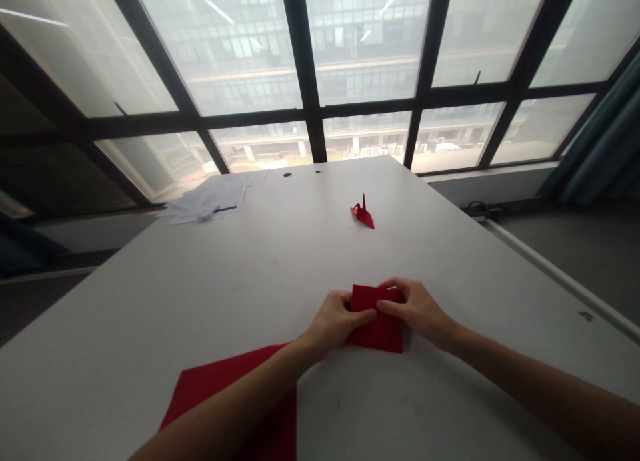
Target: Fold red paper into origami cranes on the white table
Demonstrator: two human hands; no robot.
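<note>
A small squarish piece of folded red paper (377, 338) is held just over the white table, between both hands. My left hand (341, 318) grips its left side, thumb across the front and fingers behind. My right hand (415, 308) pinches the upper right part, its thumb tip close to the left thumb. The fingers behind the paper are partly hidden. Farther back on the table stands a red origami crane (363, 214). Under my left forearm lies a larger red sheet of paper (273, 408), partly covered by the arm.
Loose white papers (215, 194) lie at the table's far left, with a dark pen (225, 209) on them. Dark-framed windows (313, 68) rise beyond the white table (150, 301). A blue curtain (600, 141) hangs at the right, and a white rail (560, 274) runs beside the table.
</note>
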